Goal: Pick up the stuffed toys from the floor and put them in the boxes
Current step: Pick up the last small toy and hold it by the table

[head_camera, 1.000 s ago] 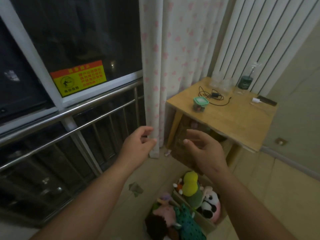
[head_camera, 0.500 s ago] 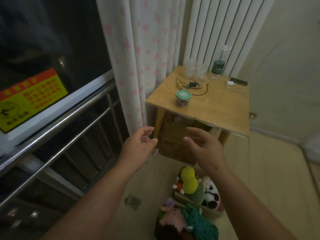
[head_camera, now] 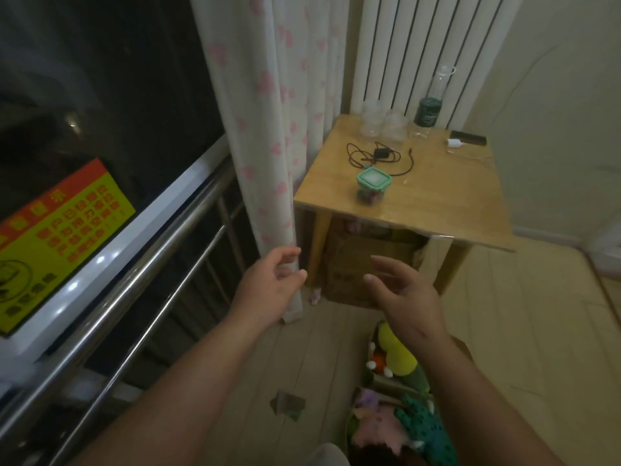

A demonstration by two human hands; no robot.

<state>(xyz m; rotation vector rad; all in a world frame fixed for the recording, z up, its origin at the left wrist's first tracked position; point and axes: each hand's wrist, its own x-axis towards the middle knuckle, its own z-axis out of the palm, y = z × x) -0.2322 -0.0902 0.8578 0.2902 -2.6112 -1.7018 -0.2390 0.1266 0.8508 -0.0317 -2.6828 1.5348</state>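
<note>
Both of my hands are raised in front of me, palms facing each other, holding nothing. My left hand [head_camera: 268, 284] has curled, spread fingers near the curtain's hem. My right hand [head_camera: 406, 297] is open in front of a cardboard box [head_camera: 356, 260] under the table. Below my right forearm, stuffed toys fill boxes on the floor: a yellow toy [head_camera: 396, 354] and, nearer, a pink toy [head_camera: 376, 428] beside a teal spotted toy [head_camera: 426, 428]. The box walls are mostly hidden by my arm.
A wooden table [head_camera: 420, 203] holds a green-lidded jar [head_camera: 373, 186], a black cable, clear jars and a bottle. A pink-dotted curtain [head_camera: 268, 129] hangs left of it. A steel railing [head_camera: 141, 284] runs along the window. A scrap [head_camera: 287, 403] lies on the floor.
The view has swung right, so the window slid left and the table and wall came more into view. My hands kept their pose, the right fingers spreading slightly.
</note>
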